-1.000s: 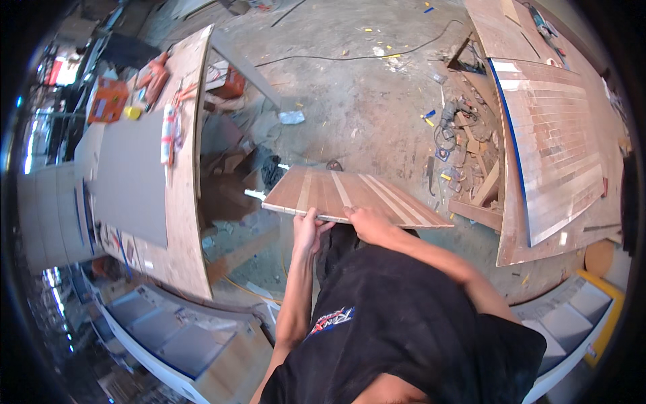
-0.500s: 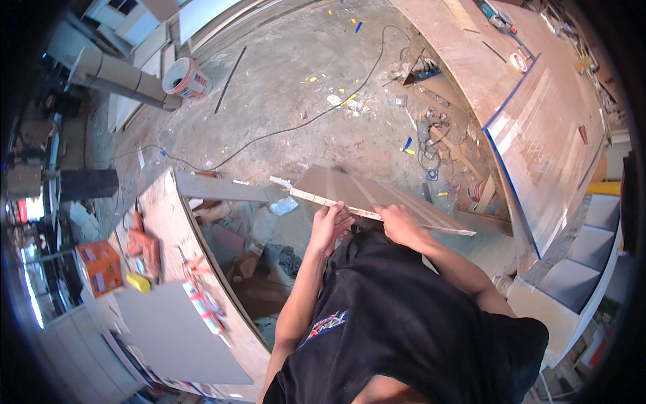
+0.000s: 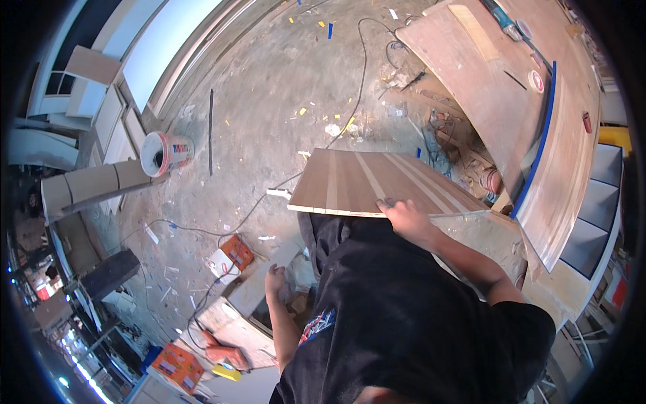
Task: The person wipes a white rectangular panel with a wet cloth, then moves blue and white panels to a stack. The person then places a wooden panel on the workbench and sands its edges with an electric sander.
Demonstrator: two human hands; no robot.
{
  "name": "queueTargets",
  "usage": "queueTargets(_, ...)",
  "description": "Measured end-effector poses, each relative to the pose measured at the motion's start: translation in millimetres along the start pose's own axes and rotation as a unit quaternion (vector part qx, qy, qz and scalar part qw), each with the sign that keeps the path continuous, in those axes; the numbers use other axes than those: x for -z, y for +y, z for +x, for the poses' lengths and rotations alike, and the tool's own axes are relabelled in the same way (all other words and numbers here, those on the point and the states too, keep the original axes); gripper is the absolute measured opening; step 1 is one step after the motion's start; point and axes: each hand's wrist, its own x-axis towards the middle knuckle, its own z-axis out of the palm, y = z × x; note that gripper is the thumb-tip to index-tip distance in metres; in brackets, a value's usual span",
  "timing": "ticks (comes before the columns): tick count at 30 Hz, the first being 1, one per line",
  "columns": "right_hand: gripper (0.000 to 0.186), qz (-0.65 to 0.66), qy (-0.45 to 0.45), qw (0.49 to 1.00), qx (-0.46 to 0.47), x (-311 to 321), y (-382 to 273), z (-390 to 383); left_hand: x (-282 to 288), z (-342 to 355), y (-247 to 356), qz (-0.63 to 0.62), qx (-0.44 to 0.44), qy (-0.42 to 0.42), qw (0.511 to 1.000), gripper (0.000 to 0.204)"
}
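Note:
A brown wooden panel with pale stripes [image 3: 363,178] lies tilted in front of my body, its near edge showing pale. My right hand [image 3: 408,221] grips that near edge, fingers over the top face and the underside out of sight. My left hand [image 3: 275,281] is off the panel, low at my left side. Its fingers are loosely bent, and I see nothing held in them. Beyond it, an orange box [image 3: 237,252] and a white piece [image 3: 223,266] sit near the workbench.
On the left workbench lie an orange power tool [image 3: 225,355], a yellow object [image 3: 227,372] and an orange carton [image 3: 176,367]. A white bucket [image 3: 166,153] stands on the floor, crossed by a cable [image 3: 363,74]. At right, a wooden sheet with a blue edge [image 3: 548,195] slopes beside compartmented shelving [image 3: 592,209].
My left hand has let go of the panel's edge and dropped down to the left. The right hand still holds the panel, which now shows more of its striped face. The view has turned.

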Motion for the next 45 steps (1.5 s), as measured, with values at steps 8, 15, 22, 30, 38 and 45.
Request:
queueTargets(8, 0.032, -0.033, 0.073, 0.996, 0.031, 68, -30, 162, 108, 191, 145, -0.223, 0.056, -0.093, 0.969, 0.060)
queueTargets(15, 0.047, 0.003, 0.144, 0.984, -0.102, 185, -82, 302, 254, 360, 456, -0.148, -0.168, -0.181, 0.958, 0.074)
queueTargets(22, 0.053, 0.247, 0.318, 0.886, -0.229, 256, -102, 369, 254, 397, 789, -0.264, -0.392, -0.251, 0.845, 0.065)
queueTargets(30, 0.055, 0.269, 0.405, 0.837, -0.249, 387, -15, 476, 167, 416, 1069, -0.417, -0.450, -0.301, 0.730, 0.080)
queueTargets(38, 0.054, 0.262, 0.405, 0.826, -0.291, 557, 66, 507, 131, 368, 1294, -0.409, -0.465, -0.388, 0.682, 0.072)
queueTargets(45, 0.056, 0.345, 0.497, 0.699, -0.381, 656, 108, 565, 55, 322, 1474, -0.319, -0.454, -0.503, 0.663, 0.056)
